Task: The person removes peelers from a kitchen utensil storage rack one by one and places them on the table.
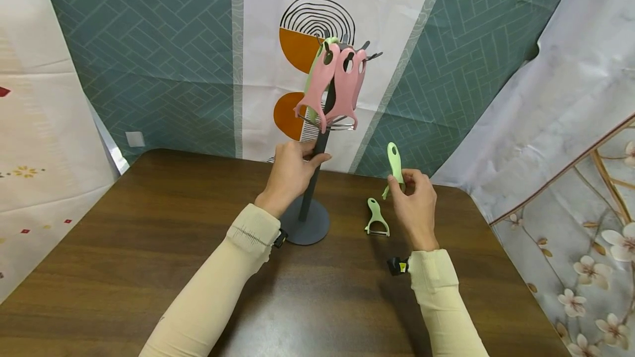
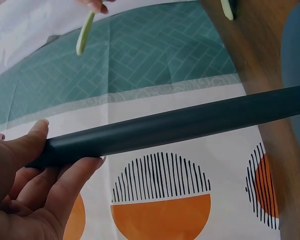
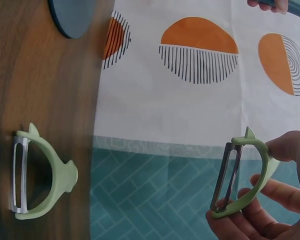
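Observation:
My left hand [image 1: 291, 174] grips the dark post [image 2: 155, 129] of an upright stand, thumb on one side and fingers curled round the other. Pink peelers [image 1: 343, 84] and a green one behind them hang from hooks at the stand's top. To the right, my right hand [image 1: 415, 203] pinches a light green Y-shaped peeler [image 3: 260, 187] above the table, handle up in the head view, its blade free of the fingers. A second green peeler [image 1: 376, 216] lies on the table between the stand and this hand; it also shows at the left of the right wrist view.
The stand's round grey base [image 1: 315, 227] rests on the brown wooden table [image 1: 163, 225]. Behind the table hangs a green and white patterned cloth [image 1: 183, 43]. Floral white fabric [image 1: 585, 269] hangs along the right side.

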The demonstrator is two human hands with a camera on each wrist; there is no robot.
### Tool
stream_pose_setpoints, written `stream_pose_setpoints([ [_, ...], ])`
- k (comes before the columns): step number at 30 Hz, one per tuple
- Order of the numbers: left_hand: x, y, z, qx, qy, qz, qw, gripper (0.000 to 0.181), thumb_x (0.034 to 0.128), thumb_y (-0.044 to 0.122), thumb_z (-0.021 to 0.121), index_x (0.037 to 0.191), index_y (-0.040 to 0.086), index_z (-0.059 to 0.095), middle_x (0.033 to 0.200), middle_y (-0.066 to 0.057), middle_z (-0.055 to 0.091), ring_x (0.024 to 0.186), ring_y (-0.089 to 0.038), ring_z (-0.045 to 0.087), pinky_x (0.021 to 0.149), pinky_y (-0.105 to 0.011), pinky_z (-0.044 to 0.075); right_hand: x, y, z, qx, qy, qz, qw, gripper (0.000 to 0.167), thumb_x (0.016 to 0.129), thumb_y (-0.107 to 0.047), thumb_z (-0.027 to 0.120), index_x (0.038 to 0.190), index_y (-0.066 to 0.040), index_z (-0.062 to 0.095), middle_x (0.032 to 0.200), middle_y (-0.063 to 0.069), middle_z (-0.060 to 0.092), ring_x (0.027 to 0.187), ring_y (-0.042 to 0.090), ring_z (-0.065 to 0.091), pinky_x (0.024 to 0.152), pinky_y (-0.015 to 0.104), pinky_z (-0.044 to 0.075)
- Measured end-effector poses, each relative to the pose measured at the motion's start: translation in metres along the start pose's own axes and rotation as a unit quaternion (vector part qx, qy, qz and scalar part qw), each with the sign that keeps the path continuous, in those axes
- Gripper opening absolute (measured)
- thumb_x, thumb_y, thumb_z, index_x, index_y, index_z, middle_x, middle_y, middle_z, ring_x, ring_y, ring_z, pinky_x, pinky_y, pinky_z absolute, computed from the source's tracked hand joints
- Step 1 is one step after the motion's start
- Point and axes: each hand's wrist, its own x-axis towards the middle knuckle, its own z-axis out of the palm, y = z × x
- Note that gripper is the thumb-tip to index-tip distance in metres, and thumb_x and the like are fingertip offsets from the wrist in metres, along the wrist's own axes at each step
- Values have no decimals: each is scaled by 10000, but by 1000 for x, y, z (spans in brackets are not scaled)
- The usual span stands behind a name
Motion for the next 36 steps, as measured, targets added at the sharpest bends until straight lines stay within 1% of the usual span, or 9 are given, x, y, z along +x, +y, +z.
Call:
stream_pose_setpoints([
  [4, 0, 1, 1, 0, 19, -4, 10000, 183, 888, 194, 802, 970, 30, 791, 830, -77, 789, 678, -206, 586, 579, -299, 424, 0, 4, 0, -71, -19, 54, 10000, 263, 953, -253, 722, 1105, -41, 691, 1007, 167, 623, 947, 319, 562, 823, 336, 377],
  [7, 0, 1, 1, 77, 65, 23, 9999, 183, 884, 205, 807, 945, 34, 792, 794, -80, 781, 651, -211, 597, 570, -305, 416, 0, 8, 0, -130, -47, 49, 9999, 261, 954, -241, 718, 1107, -32, 690, 1010, 179, 628, 947, 315, 564, 822, 348, 380],
  [11, 0, 0, 1, 168, 120, 74, 9998, 161, 877, 203, 814, 901, 46, 785, 746, -71, 766, 628, -215, 591, 563, -312, 401, 0, 13, -2, -199, -116, 97, 9997, 270, 962, -253, 706, 1120, -34, 689, 1051, 174, 641, 994, 327, 588, 849, 372, 403],
  [15, 1, 1, 0, 151, 115, 106, 9998, 158, 876, 199, 815, 889, 47, 778, 744, -74, 764, 634, -216, 579, 569, -312, 395, 0, 18, -4, -300, -170, 111, 9993, 285, 961, -257, 703, 1132, -29, 686, 1079, 181, 651, 1028, 335, 606, 875, 395, 413],
  [21, 0, 2, 0, 121, 90, 183, 9997, 167, 882, 207, 809, 920, 46, 785, 748, -70, 761, 647, -216, 588, 573, -309, 406, -1, 26, -4, -501, -230, 99, 9984, 280, 956, -239, 706, 1118, -11, 685, 1029, 199, 657, 957, 339, 561, 820, 386, 381],
  [26, 0, 1, 1, 119, 90, 162, 9998, 168, 879, 204, 812, 926, 44, 786, 738, -67, 754, 638, -214, 587, 566, -308, 405, -2, 32, -5, -627, -262, 155, 9976, 280, 949, -243, 711, 1109, -15, 688, 1030, 213, 660, 943, 328, 560, 821, 395, 386],
  [31, 1, 1, 1, 138, 56, 123, 9998, 183, 882, 214, 809, 944, 43, 790, 756, -69, 762, 655, -219, 593, 572, -309, 408, -3, 37, -6, -784, -364, 303, 9958, 301, 953, -266, 705, 1136, -28, 684, 1054, 199, 653, 979, 354, 576, 848, 444, 414],
  [36, 0, 2, -1, 177, 58, 97, 9998, 217, 879, 222, 811, 1007, 48, 796, 844, -85, 787, 703, -221, 690, 598, -306, 472, -5, 40, -8, -1019, -593, 538, 9916, 351, 973, -318, 673, 1188, -40, 670, 1090, 192, 633, 1034, 375, 580, 866, 526, 443],
])
